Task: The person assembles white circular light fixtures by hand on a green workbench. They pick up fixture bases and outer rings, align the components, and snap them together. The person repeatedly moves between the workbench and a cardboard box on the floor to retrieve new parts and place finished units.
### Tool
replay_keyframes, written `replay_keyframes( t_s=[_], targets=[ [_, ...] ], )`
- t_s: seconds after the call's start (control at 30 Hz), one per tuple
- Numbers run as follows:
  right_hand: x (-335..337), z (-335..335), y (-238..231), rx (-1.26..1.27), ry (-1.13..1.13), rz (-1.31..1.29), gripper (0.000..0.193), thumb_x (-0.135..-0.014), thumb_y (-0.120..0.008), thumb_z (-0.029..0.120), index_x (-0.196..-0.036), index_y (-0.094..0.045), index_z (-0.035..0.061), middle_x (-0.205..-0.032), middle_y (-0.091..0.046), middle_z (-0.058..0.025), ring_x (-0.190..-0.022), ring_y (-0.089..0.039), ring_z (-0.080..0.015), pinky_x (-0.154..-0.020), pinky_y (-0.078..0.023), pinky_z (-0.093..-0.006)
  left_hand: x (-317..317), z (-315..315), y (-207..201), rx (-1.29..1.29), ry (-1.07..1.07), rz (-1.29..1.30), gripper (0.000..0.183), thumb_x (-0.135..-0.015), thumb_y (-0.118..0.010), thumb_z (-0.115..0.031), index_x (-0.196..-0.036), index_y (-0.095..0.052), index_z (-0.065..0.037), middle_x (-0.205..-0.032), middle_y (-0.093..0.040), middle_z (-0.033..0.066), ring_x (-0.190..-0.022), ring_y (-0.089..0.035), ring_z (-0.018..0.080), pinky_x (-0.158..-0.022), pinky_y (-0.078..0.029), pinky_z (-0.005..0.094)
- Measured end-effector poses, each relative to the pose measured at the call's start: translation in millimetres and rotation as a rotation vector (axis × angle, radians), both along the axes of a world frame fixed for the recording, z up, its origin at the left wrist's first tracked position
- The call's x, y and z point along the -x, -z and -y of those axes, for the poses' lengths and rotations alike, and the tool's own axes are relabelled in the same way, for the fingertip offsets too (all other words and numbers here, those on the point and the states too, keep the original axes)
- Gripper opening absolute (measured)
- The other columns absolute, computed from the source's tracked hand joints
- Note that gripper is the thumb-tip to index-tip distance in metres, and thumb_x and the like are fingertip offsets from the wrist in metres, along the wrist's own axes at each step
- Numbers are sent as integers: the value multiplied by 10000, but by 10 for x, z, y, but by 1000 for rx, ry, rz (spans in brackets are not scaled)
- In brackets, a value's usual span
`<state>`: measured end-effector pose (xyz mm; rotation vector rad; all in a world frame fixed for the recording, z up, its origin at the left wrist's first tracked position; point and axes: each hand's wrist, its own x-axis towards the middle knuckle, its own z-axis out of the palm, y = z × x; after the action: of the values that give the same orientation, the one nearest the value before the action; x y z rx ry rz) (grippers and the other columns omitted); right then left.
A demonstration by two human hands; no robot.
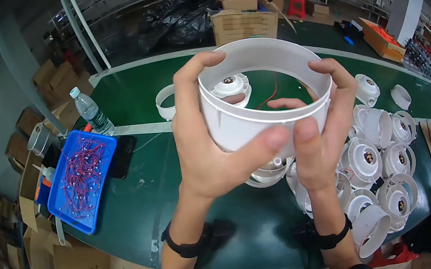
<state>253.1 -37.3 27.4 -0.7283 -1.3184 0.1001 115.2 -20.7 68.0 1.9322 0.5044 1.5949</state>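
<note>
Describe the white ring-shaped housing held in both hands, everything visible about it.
The white housing is a wide, open plastic-looking cylinder with thin walls and a raised band around its outside. It is held tilted above the green table, opening toward the camera. The left hand wraps its left side; the right hand grips its right, one finger inside.

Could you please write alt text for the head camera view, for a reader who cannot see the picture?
Two bare hands, the left hand and the right hand, hold a white round plastic housing above a green table. More white housings are piled at the right, and a blue tray of red wires and a water bottle stand at the left.
</note>
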Motion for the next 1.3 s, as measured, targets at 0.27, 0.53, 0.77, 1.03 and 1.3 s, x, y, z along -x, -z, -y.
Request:
replay_keyframes(
  t_s=[0.27, 0.53, 0.77, 1.03, 1.3],
  targets=[
    [17, 10, -8, -30, -12, -96, 417, -993, -407, 310, -1222, -420, -39, -1135, -510, -156, -1037, -503, -196, -933, -390, -323, -23, -399, 406, -130, 93, 176, 483, -898, -599, -373, -1163, -447, 1, -917, -627, 115, -829, -570, 124, -742, -465, 269],
    [2, 6, -50, 138, -35, -167, 392, -1030, -290, 314, -1206, -446, 1, -1115, -523, -123, -985, -538, -159, -875, -420, -279, 183, -221, 56, 15, 106, -13, 386, -910, -596, -348, -1087, -537, -10, -903, -622, 99, -839, -572, 136, -708, -469, 282],
    [-247, 137, -181, 312, -104, 89, 406, -983, -423, 309, -1231, -441, -13, -1279, -477, -205, -1071, -593, -263, -772, -553, -321, 526, -477, 160, -296, 210, -255, 381, -657, -836, -276, -830, -613, -21, -1136, -618, 143, -958, -599, 275, -799, -490, 334],
    [-143, 94, -148, 420, -32, -123, 472, -883, -522, -7, -1341, -406, 1, -1214, -523, -187, -1028, -579, -233, -807, -524, -300, 392, -375, 129, -510, 123, -226, 348, -620, -780, -32, -915, -598, -43, -1409, -453, 200, -1284, -451, 384, -990, -436, 421],
    [-400, 104, -70, -200, 369, 610, 572, -586, -566, -63, -1157, -579, -30, -1003, -642, -174, -847, -605, -283, -755, -475, -337, 476, -304, 75, -246, 72, -255, 667, -659, -775, -39, -1276, -523, -39, -1228, -599, 147, -1026, -636, 254, -785, -533, 303]
  ],
)
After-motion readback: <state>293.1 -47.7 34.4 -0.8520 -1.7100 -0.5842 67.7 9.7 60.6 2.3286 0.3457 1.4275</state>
